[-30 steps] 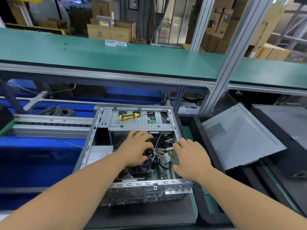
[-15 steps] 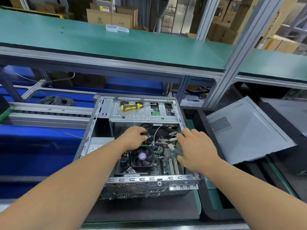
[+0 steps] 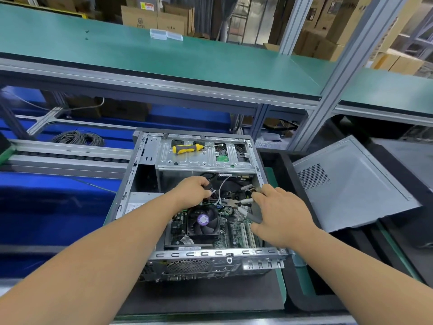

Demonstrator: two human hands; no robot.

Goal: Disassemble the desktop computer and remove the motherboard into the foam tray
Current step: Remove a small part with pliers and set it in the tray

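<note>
An open desktop case (image 3: 210,256) lies on its side on a dark mat. Inside, the motherboard (image 3: 236,233) sits flat with a black CPU fan (image 3: 203,221) on it. My left hand (image 3: 192,191) reaches in past the fan and grips a black cable connector (image 3: 212,190) with its wires. My right hand (image 3: 281,214) holds grey-handled pliers (image 3: 248,213); their jaws point left at a white cable near the connector. A black foam tray (image 3: 293,277) stands right of the case.
A yellow-and-black screwdriver (image 3: 187,148) lies on the case's drive cage. The removed grey side panel (image 3: 351,184) leans across the foam tray. A coil of cable (image 3: 78,137) rests at back left. A green shelf with small clear boxes (image 3: 166,35) overhangs the bench.
My left hand has moved off the CPU fan toward the back of the case, gripping the connector, so the fan now shows. My right hand has kept the pliers in nearly the same spot.
</note>
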